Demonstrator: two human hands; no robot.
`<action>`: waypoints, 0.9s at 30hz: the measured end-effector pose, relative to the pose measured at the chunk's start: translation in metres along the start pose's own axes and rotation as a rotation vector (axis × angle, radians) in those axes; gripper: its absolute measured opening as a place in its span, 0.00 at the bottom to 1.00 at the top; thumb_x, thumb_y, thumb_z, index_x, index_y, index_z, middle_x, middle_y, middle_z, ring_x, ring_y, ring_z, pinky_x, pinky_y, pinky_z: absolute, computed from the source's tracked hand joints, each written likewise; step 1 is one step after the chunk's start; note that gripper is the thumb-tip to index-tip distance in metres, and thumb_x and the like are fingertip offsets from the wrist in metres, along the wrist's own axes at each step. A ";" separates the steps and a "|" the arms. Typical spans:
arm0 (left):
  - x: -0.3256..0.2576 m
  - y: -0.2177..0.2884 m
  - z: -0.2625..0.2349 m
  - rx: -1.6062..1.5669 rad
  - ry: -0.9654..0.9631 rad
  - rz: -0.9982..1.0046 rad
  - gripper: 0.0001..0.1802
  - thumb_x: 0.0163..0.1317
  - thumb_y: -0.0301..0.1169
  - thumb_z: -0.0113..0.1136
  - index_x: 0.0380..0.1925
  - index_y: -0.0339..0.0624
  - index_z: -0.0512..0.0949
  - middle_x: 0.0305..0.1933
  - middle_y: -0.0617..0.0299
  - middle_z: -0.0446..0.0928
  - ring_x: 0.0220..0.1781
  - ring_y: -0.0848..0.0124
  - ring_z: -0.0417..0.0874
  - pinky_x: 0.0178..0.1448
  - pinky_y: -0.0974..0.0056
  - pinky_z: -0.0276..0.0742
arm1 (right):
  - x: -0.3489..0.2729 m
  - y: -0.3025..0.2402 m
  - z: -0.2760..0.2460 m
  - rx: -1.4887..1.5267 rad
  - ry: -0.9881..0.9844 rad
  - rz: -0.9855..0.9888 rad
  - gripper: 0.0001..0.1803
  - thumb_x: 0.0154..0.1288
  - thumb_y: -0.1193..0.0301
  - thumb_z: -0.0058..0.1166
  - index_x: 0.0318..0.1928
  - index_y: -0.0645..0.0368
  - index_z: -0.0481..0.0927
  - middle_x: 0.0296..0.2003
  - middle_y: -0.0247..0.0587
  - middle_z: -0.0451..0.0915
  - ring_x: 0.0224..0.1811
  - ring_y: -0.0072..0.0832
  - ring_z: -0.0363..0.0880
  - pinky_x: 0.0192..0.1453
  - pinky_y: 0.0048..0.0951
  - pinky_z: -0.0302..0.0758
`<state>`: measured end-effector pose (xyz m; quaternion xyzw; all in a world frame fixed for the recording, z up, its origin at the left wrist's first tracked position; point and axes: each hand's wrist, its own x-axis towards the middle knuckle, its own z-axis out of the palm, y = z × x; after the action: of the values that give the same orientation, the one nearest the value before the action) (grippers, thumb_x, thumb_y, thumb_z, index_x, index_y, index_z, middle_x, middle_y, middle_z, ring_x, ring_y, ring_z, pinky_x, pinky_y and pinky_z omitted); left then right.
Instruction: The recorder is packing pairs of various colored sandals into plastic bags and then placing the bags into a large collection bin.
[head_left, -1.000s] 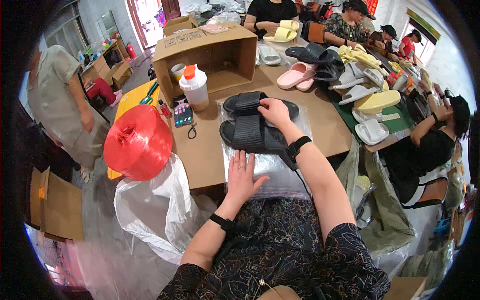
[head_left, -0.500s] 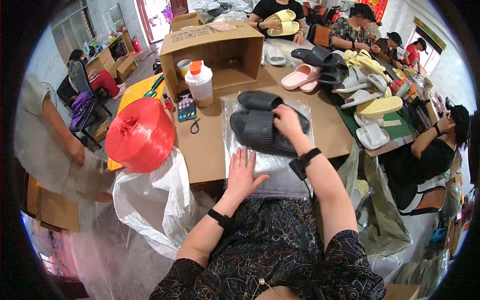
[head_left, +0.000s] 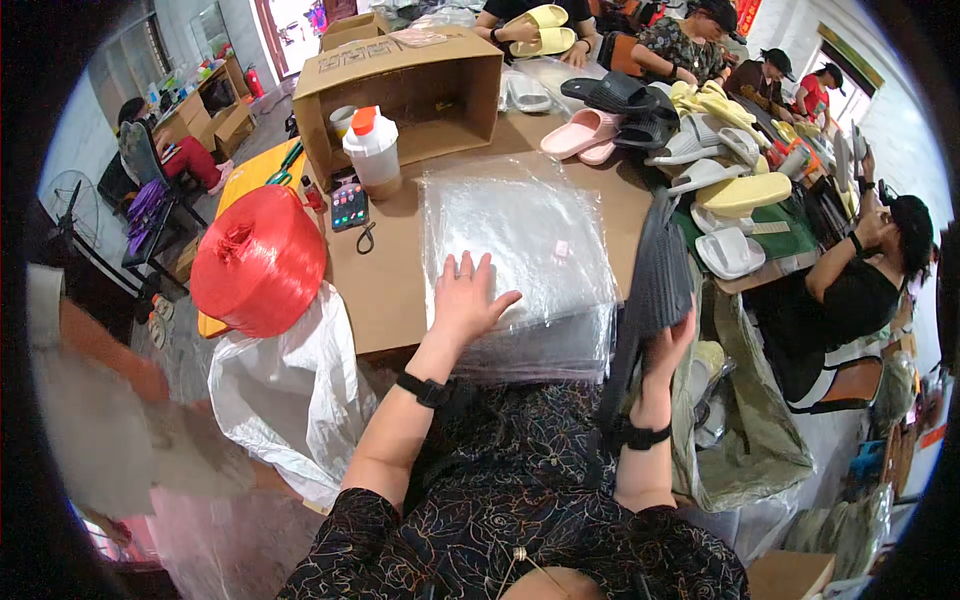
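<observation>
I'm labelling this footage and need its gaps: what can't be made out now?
Head view:
- Right hand: some fingers hidden behind the black slipper; whether it holds one or a pair is unclear.
- Cup: partly hidden by the bottle.
- Person at left: motion-blurred, cut off by the rim.
- Phone: screen details too small.

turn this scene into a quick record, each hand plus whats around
left hand: hand palm down on clear plastic bags
right hand: hand gripping black footwear, one slipper or two unclear
left of bags: red roll, phone, orange-capped bottle
far side: open cardboard box
far right: slipper pile
</observation>
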<state>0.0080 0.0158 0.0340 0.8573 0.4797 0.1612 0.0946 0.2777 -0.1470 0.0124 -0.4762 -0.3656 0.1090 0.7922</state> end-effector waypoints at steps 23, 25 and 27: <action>-0.013 0.000 0.011 -0.179 0.034 0.332 0.25 0.60 0.53 0.64 0.52 0.51 0.83 0.65 0.52 0.75 0.69 0.46 0.71 0.70 0.46 0.67 | -0.056 -0.021 -0.041 -0.187 0.120 -0.005 0.28 0.71 0.80 0.53 0.68 0.72 0.63 0.59 0.43 0.74 0.59 0.31 0.74 0.65 0.31 0.68; -0.021 0.007 0.010 -0.072 0.078 0.361 0.30 0.58 0.55 0.65 0.57 0.52 0.80 0.69 0.48 0.70 0.72 0.43 0.66 0.73 0.43 0.63 | -0.057 -0.023 -0.036 -0.196 0.132 0.068 0.28 0.70 0.81 0.53 0.68 0.72 0.63 0.58 0.43 0.74 0.59 0.30 0.74 0.65 0.31 0.67; -0.023 0.007 0.012 -0.040 0.050 0.365 0.30 0.59 0.54 0.65 0.58 0.52 0.78 0.71 0.47 0.68 0.73 0.42 0.64 0.73 0.42 0.62 | -0.056 -0.023 -0.036 -0.223 0.111 0.040 0.27 0.70 0.81 0.53 0.68 0.72 0.63 0.58 0.43 0.74 0.59 0.29 0.73 0.65 0.30 0.67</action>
<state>0.0070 -0.0072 0.0211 0.9238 0.3150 0.2065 0.0688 0.2586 -0.2120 -0.0047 -0.5740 -0.3213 0.0567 0.7511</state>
